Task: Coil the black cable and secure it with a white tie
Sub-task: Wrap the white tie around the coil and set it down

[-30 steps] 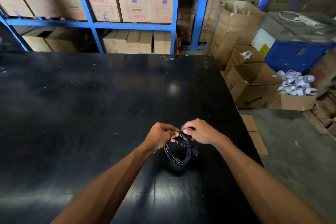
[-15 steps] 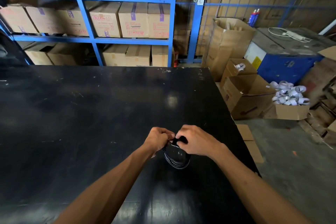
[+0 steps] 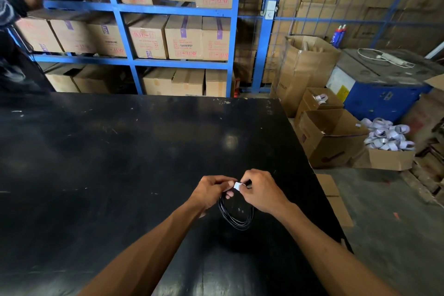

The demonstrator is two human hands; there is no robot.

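Behind black table (image 3: 120,163), blue shelving (image 3: 173,9) holds cardboard boxes (image 3: 185,38).

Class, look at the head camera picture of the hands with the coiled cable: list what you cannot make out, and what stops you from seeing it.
1. Top of the black cable coil: hidden by the left hand and right hand.
2. Whether the white tie is wrapped fully around: the fingers cover it.
3. Cable ends or plugs: not visible, behind the hands.
4. Box labels on the blue shelves: too small to read.
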